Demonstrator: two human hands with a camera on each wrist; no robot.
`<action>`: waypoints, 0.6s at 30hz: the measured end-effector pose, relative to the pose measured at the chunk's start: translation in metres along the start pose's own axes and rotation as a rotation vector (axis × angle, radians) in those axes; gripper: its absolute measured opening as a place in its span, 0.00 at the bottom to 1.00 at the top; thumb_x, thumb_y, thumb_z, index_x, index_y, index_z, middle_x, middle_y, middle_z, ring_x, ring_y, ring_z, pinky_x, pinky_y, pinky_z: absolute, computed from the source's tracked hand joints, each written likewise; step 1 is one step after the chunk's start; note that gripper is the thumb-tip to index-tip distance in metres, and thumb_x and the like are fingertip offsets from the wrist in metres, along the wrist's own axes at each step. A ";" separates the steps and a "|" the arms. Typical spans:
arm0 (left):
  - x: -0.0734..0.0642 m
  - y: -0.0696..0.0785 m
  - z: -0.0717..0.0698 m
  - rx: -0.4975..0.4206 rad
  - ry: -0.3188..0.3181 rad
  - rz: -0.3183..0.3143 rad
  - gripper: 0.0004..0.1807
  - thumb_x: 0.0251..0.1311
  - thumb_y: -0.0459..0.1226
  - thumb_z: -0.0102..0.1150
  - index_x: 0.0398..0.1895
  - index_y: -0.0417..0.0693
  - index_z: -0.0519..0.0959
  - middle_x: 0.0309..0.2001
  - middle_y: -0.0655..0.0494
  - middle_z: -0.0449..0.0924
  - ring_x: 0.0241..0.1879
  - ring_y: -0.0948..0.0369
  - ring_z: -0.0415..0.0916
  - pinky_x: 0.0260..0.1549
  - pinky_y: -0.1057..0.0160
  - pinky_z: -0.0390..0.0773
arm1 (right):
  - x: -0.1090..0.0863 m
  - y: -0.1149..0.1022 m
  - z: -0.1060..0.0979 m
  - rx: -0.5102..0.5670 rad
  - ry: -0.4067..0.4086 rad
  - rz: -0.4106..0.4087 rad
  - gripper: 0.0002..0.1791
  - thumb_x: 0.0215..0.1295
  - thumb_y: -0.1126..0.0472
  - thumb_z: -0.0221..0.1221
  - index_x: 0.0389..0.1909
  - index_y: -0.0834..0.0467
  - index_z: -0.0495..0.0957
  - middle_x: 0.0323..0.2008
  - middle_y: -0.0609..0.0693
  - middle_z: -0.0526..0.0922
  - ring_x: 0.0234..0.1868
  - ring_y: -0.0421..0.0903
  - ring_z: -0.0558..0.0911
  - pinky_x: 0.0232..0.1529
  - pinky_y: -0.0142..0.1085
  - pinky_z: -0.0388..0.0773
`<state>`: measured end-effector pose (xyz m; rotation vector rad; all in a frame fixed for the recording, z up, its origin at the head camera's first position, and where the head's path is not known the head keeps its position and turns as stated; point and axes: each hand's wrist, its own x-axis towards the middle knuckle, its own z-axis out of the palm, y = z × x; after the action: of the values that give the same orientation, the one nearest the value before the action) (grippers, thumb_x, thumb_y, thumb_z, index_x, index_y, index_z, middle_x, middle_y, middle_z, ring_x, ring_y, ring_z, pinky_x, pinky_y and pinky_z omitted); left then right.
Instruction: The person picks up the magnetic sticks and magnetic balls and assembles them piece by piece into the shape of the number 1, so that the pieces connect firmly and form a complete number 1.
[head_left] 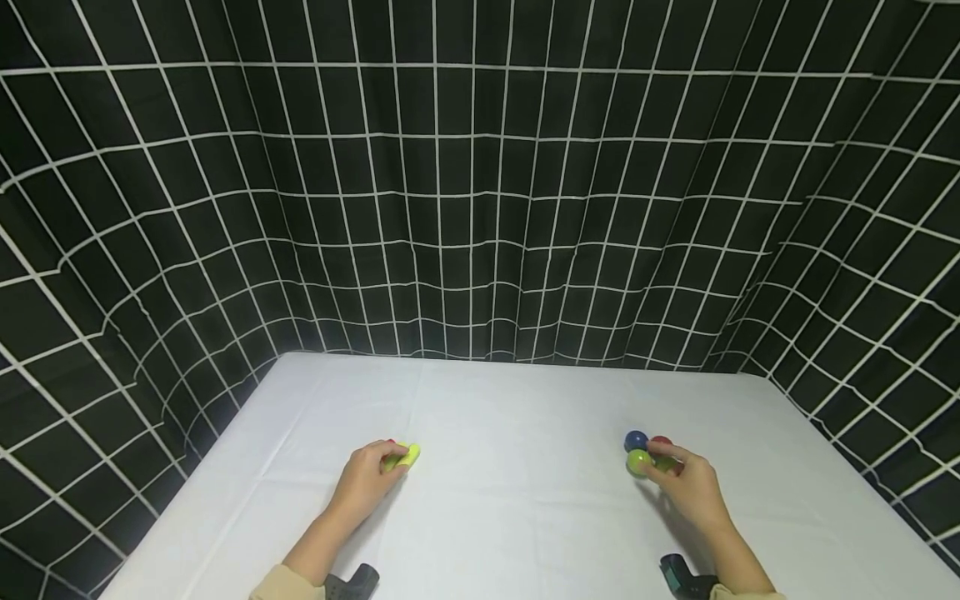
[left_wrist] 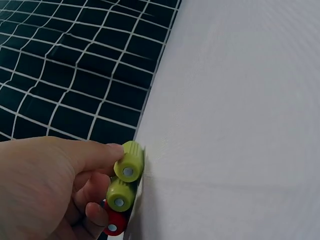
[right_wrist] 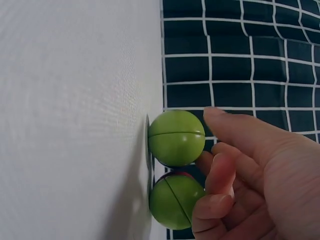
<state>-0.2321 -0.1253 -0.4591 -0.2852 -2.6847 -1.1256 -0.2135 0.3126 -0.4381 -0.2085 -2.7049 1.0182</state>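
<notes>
On the table's left side my left hand (head_left: 367, 477) pinches a yellow-green ribbed rod (left_wrist: 131, 162) with a silvery disc at its end, thumb along its near side. A second yellow-green rod (left_wrist: 120, 195) and a red rod (left_wrist: 116, 222) lie beside it, close to the curled fingers. Over at the right, my right hand (head_left: 693, 492) hovers beside a cluster of balls, thumb and fingers loosely bent. Its fingertips are right at a green ball (right_wrist: 176, 137). Another green ball (right_wrist: 172, 202), a blue ball (head_left: 635, 442) and a red ball (head_left: 662, 442) are grouped there, partly hidden by the fingers.
A white cloth covers the table (head_left: 510, 500). Black curtains (head_left: 480, 183) with a white grid rise behind it and along both sides. Each wrist wears a dark device, the left one (head_left: 356, 583) and the right one (head_left: 684, 577) near the front edge of view.
</notes>
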 end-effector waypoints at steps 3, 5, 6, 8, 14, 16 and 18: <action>0.000 0.001 0.001 0.025 -0.004 0.003 0.10 0.51 0.31 0.64 0.39 0.41 0.82 0.47 0.42 0.80 0.28 0.59 0.76 0.27 0.67 0.78 | 0.000 0.001 0.001 -0.020 0.007 -0.030 0.22 0.54 0.62 0.64 0.50 0.65 0.77 0.22 0.52 0.72 0.21 0.38 0.66 0.17 0.28 0.65; 0.000 0.001 0.002 0.042 -0.011 0.011 0.10 0.51 0.31 0.64 0.38 0.41 0.82 0.46 0.43 0.80 0.39 0.51 0.79 0.37 0.61 0.80 | 0.000 0.002 0.002 -0.029 0.011 -0.047 0.22 0.54 0.62 0.64 0.50 0.66 0.77 0.22 0.52 0.73 0.21 0.38 0.66 0.18 0.27 0.65; 0.001 0.001 0.002 0.056 -0.012 0.016 0.09 0.51 0.32 0.64 0.38 0.42 0.82 0.46 0.43 0.81 0.44 0.49 0.79 0.42 0.58 0.80 | 0.001 0.003 0.002 -0.031 0.008 -0.052 0.22 0.54 0.62 0.64 0.50 0.66 0.77 0.22 0.52 0.73 0.21 0.38 0.66 0.18 0.27 0.66; 0.000 0.002 0.003 0.074 -0.020 0.024 0.09 0.51 0.33 0.65 0.37 0.43 0.82 0.46 0.44 0.81 0.49 0.47 0.77 0.47 0.54 0.78 | 0.001 0.003 0.003 -0.033 0.004 -0.059 0.22 0.55 0.62 0.64 0.50 0.66 0.77 0.23 0.53 0.73 0.22 0.38 0.67 0.18 0.27 0.66; -0.001 0.004 0.006 0.113 -0.036 0.052 0.11 0.50 0.35 0.66 0.38 0.41 0.82 0.43 0.46 0.81 0.47 0.49 0.79 0.46 0.55 0.78 | 0.000 0.002 0.005 -0.052 0.004 -0.074 0.21 0.55 0.63 0.64 0.50 0.67 0.76 0.27 0.56 0.76 0.22 0.39 0.68 0.18 0.27 0.69; -0.002 0.005 0.005 0.119 -0.040 0.056 0.12 0.49 0.35 0.66 0.38 0.41 0.81 0.43 0.45 0.81 0.46 0.49 0.79 0.46 0.55 0.79 | -0.001 0.002 0.006 -0.059 0.003 -0.079 0.21 0.55 0.63 0.64 0.49 0.68 0.76 0.29 0.57 0.77 0.23 0.40 0.69 0.18 0.27 0.69; -0.002 0.006 0.005 0.128 -0.046 0.053 0.13 0.49 0.36 0.66 0.38 0.40 0.81 0.43 0.44 0.80 0.47 0.48 0.79 0.47 0.54 0.78 | -0.001 0.002 0.007 -0.068 0.005 -0.083 0.21 0.55 0.64 0.64 0.49 0.69 0.76 0.33 0.60 0.79 0.25 0.42 0.70 0.19 0.27 0.70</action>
<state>-0.2292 -0.1181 -0.4591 -0.3614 -2.7572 -0.9384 -0.2145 0.3098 -0.4448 -0.1096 -2.7213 0.9017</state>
